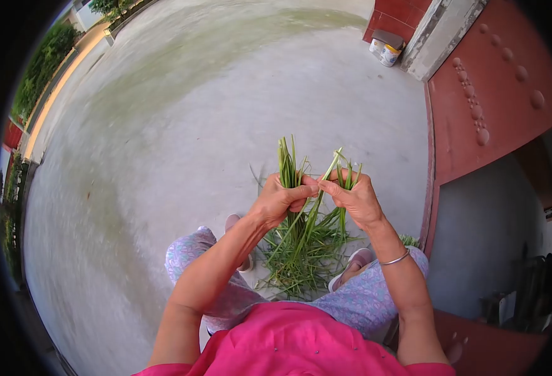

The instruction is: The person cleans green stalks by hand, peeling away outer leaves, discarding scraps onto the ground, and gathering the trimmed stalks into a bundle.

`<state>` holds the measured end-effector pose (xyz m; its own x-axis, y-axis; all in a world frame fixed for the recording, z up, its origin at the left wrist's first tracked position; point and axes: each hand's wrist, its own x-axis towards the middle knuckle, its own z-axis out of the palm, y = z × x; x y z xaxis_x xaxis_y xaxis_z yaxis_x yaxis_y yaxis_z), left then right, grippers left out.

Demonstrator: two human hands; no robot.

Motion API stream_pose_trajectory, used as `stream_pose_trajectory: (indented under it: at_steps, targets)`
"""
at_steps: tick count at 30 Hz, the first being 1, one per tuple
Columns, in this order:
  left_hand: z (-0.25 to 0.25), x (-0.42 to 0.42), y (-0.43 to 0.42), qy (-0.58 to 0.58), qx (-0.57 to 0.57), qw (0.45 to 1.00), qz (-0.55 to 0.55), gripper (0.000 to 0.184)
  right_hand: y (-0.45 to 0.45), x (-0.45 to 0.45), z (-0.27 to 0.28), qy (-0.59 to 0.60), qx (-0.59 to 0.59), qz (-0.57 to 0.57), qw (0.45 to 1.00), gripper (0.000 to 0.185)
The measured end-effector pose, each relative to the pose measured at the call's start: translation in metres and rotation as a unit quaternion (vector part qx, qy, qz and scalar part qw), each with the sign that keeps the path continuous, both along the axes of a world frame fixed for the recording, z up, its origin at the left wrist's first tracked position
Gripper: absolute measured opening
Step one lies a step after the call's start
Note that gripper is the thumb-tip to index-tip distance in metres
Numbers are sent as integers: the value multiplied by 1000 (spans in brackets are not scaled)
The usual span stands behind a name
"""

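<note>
My left hand [283, 199] is closed around a bunch of long green leafy stalks [286, 160] that look like garlic chives. Their ends stick up above the fist and the leaves hang down below it. Close beside it, my right hand [354, 199] is closed on a smaller bunch of the same stalks [342, 223], one pale stem end [337, 155] rising between finger and thumb. The fingertips of both hands nearly meet. Beneath them, between my feet, lies a loose heap of green leaves [296, 271] on the ground.
Pale concrete [188, 138] spreads around me. At the right stands a red metal door [495, 94] with raised studs, beside a doorway with dark items inside. Small tubs [389, 55] sit by the wall at the upper right. My shoes [356, 262] flank the heap.
</note>
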<state>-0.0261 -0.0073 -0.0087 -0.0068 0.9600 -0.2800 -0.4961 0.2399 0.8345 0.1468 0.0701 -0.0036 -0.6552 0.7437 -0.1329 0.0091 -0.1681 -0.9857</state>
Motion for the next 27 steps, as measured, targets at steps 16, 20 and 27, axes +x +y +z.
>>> stream_pose_trajectory:
  at_steps: [16, 20, 27]
  targets:
    - [7, -8, -3, 43, -5, 999, -22, 7, 37, 49, 4, -222, 366, -138, 893, 19]
    - [8, -7, -9, 136, -12, 987, -87, 5, 60, 78, 10, -110, 143, -198, 963, 21]
    - [-45, 24, -28, 202, 52, 901, -380, 15, 73, 98, 17, 106, -3, -133, 986, 21]
